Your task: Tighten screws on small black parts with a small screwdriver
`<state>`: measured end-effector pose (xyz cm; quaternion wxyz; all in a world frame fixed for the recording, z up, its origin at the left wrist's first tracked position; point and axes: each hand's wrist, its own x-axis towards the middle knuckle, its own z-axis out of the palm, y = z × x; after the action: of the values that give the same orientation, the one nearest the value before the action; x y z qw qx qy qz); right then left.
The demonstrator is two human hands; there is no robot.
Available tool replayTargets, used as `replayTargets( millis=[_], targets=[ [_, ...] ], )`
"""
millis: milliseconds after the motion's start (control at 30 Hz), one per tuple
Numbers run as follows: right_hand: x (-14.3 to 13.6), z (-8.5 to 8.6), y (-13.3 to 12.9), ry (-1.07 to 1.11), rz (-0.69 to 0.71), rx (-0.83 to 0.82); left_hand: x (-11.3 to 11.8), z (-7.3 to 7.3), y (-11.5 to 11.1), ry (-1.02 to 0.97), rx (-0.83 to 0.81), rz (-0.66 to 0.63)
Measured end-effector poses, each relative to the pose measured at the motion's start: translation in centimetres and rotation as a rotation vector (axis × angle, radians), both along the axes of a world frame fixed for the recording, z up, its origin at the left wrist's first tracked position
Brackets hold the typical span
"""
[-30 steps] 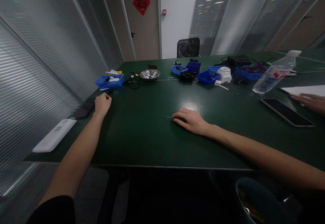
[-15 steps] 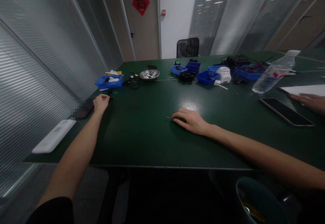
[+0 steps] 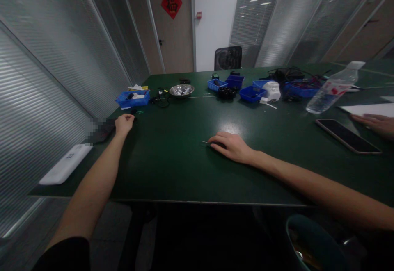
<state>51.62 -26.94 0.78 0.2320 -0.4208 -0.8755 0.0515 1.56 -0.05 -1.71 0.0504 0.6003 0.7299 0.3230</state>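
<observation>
My left hand (image 3: pixel 124 123) is at the left of the green table (image 3: pixel 172 172), fingers pinched together on something I cannot make out, beside a small dark item (image 3: pixel 134 112) and below a blue basket (image 3: pixel 132 98) of small things. Near the middle of the table rests my right hand (image 3: pixel 230 145), its thumb and fingers closed on a thin metal tool (image 3: pixel 205 142) whose tip points left. Most of that tool is hidden by the fingers.
A metal bowl (image 3: pixel 182 91), blue trays (image 3: pixel 252 94) and a white object (image 3: pixel 271 90) stand farther back. To the right are a tilted-looking bottle (image 3: pixel 334 88), a phone (image 3: pixel 347 135) and another person's hand (image 3: pixel 377 124) on paper. A white case (image 3: pixel 66 165) lies left.
My left hand has shifted very slightly to the right, still pinched. My right hand and the thin tool stay in place.
</observation>
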Motion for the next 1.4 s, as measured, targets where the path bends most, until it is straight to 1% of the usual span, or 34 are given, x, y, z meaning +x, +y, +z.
replayTargets(
  millis=[233, 467, 800, 1000, 1100, 1200, 1267, 1333, 1400],
  targets=[
    [-0.1, 0.2, 0.0, -0.014, 0.0, -0.01, 0.1, -0.1, -0.4, 0.076, 0.028, -0.074],
    [-0.1, 0.2, -0.1, -0.011, 0.001, -0.01, 0.7, 0.4, -1.1, 0.098, 0.01, -0.075],
    [-0.1, 0.3, -0.1, -0.001, 0.007, -0.011, 0.5, 0.0, -0.9, 0.134, 0.015, -0.099],
    [-0.1, 0.4, -0.2, -0.005, 0.008, -0.006, 0.2, 0.1, -0.6, 0.089, -0.017, -0.093],
    [-0.1, 0.4, -0.2, -0.004, 0.009, -0.008, 0.3, 0.2, -0.6, 0.036, -0.042, -0.118],
    [-0.1, 0.3, -0.1, -0.007, 0.008, -0.002, 0.9, 0.6, -0.9, -0.003, -0.062, -0.196],
    [0.0, 0.2, -0.1, -0.005, 0.007, 0.006, 2.0, 1.0, -1.4, -0.017, -0.086, -0.283],
    [0.0, 0.1, 0.0, -0.002, 0.007, 0.01, 3.7, 1.4, -2.3, -0.049, -0.134, -0.411],
    [-0.1, 0.1, 0.0, -0.001, 0.007, 0.013, 6.2, 1.8, -3.7, -0.115, -0.191, -0.586]
  ],
)
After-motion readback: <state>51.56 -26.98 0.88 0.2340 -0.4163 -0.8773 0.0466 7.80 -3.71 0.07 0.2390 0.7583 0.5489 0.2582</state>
